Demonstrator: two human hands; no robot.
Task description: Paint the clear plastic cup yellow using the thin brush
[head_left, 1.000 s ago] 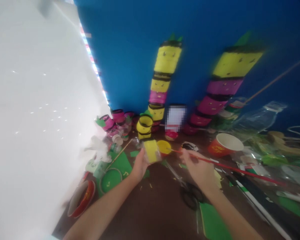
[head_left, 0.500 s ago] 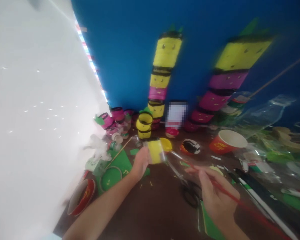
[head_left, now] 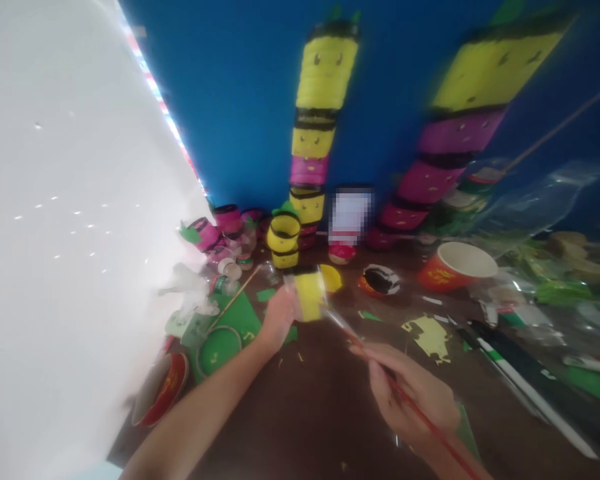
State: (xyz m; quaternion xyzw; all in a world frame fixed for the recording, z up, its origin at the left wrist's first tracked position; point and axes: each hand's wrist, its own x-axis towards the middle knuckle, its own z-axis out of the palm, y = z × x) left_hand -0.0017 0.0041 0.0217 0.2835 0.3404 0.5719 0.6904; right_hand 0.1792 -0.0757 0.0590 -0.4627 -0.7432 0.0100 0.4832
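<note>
My left hand [head_left: 276,323] is closed around a short clear plastic bottle section [head_left: 310,298], partly painted yellow with a dark band at its upper edge. A red-handled paintbrush [head_left: 347,331] is pinched in my right hand [head_left: 410,387]. Its bristles meet the right side of the yellow coat, as far as the blur shows. Just behind the bottle section lies a round yellow paint holder [head_left: 333,279], partly hidden by it. Farther right stands a cut-down cup with black paint [head_left: 380,280].
Yellow and pink stacked bottle figures [head_left: 313,143] rise against the blue wall [head_left: 230,87]. An orange paper cup [head_left: 455,267] and plastic bottles crowd the right. Green sheet [head_left: 245,313] and a red bowl [head_left: 163,390] lie left. Yellow paper scraps [head_left: 430,337] sit beyond my right hand.
My right hand has moved left and slightly down, bringing the brush tip from beside the yellow paint holder onto the bottle section. The scissors seen earlier are now hidden. The camera view has shifted.
</note>
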